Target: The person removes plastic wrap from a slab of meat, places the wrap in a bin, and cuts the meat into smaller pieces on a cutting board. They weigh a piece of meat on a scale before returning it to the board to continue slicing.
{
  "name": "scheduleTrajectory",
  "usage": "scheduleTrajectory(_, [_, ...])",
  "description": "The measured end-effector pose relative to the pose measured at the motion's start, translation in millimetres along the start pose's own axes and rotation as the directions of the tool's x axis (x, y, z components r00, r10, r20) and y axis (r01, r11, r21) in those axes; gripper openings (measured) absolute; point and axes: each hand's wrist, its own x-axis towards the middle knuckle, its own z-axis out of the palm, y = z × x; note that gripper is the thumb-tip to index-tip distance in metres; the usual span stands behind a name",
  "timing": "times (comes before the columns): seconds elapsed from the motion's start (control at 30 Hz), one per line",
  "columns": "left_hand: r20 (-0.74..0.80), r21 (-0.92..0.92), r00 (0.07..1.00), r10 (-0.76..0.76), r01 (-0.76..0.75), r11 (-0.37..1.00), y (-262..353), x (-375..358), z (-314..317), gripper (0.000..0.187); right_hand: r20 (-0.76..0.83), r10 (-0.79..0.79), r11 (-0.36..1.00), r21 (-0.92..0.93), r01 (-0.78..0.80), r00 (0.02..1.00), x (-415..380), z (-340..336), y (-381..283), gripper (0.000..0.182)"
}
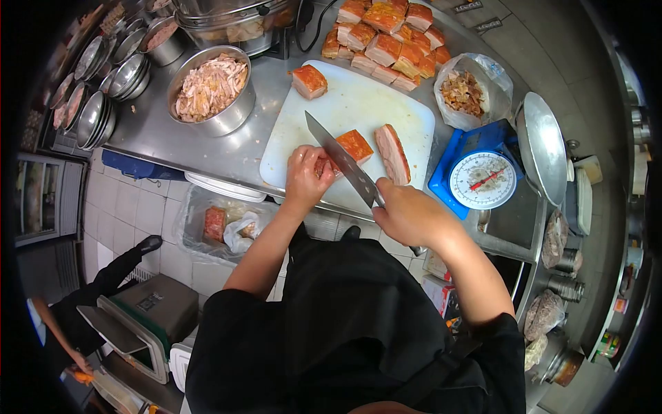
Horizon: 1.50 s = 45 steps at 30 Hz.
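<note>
My right hand (412, 212) is closed round the handle of a large kitchen knife (342, 154), its blade slanting up and left over the white cutting board (362, 103). Just left of the blade, my left hand (307, 176) has its fingers curled on a piece of roast pork (321, 166), mostly hidden by them. On the blade's other side lies a pork block (356, 145) with orange-brown skin, partly behind the steel. A longer pork slab (393, 154) rests on its side farther right. Another pork chunk (309, 81) sits at the board's upper left corner.
Pork blocks (383, 45) are stacked behind the board. Left stands a steel pot of sliced meat (212, 90); right, a bag of browned scraps (462, 93) and a blue scale (483, 178). A lined bin (200, 231) is below the counter. Another person's leg (114, 272) shows lower left.
</note>
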Motion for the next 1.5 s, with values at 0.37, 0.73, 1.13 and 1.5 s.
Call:
scheduleTrajectory(0.37, [-0.022,-0.008,0.999,-0.041,0.041,0.999,0,0,1,0.022,0.062,0.002,0.999,0.032,-0.004,0.998,7,-7,-7,0.030])
scheduleTrajectory(0.73, [0.005,0.014,1.000,0.001,-0.001,1.000,10,3,-4,0.022,0.028,0.004,0.999,0.035,-0.005,1.000,-2,14,15,0.033])
scheduleTrajectory(1.13, [-0.044,0.049,0.999,-0.015,0.018,0.999,6,1,-1,0.021,0.008,-0.057,0.997,0.055,0.056,0.998,3,31,30,0.031])
scheduleTrajectory(1.5, [-0.086,0.058,0.996,0.024,-0.019,0.998,6,1,2,0.019,-0.024,-0.045,0.992,0.119,0.048,0.999,39,72,47,0.032])
